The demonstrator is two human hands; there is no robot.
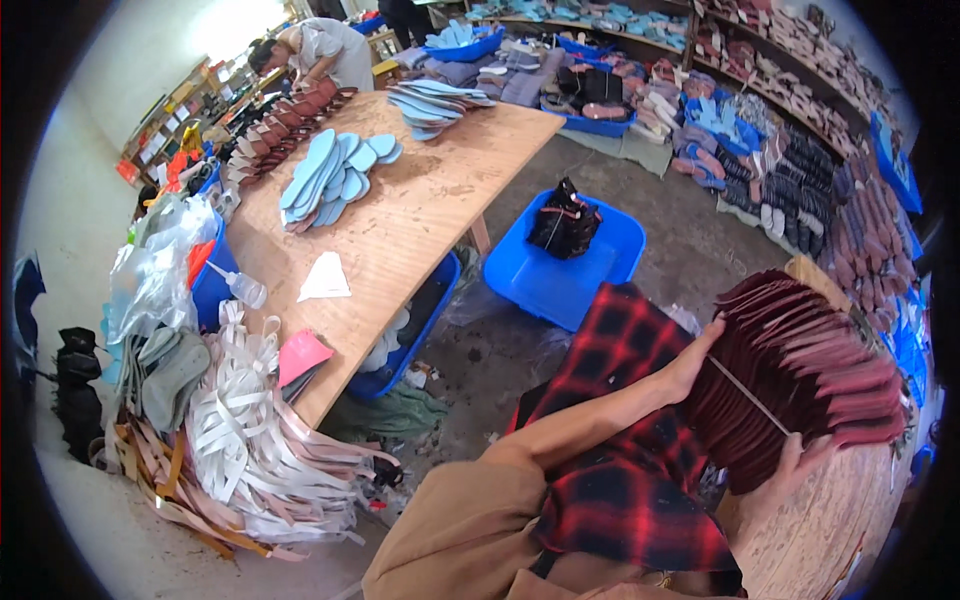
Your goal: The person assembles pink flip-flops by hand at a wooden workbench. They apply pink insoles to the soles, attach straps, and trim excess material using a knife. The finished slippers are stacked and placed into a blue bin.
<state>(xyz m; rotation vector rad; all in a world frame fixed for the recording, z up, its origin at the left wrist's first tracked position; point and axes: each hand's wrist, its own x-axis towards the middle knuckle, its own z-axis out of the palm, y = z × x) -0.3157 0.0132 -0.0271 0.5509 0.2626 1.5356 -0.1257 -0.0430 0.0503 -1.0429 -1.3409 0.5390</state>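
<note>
A thick bundle of maroon fabric shoe pieces (pixel 850 390), stacked in layers like pages, sits at the right on a wooden surface (pixel 820 525). Across its near side runs a thin pale band (pixel 748 393). My left hand (pixel 697 350) is closed on the bundle's upper left edge, beside the band's upper end. At the band's lower end, my right hand (pixel 797 468) has its fingers bent against the bundle. The right fingertips are partly hidden, and I cannot make out whether they pinch the band. A red and black checked cloth (pixel 640 400) covers my lap.
Left, a wooden table (pixel 400 210) bears light-blue insoles (pixel 335 175), a white bottle (pixel 240 285) and brown shoe uppers (pixel 285 125). A blue tub (pixel 610 275) with a dark bundle stands on the floor. White strips (pixel 250 420) hang nearby. A person (pixel 320 55) bends at the back.
</note>
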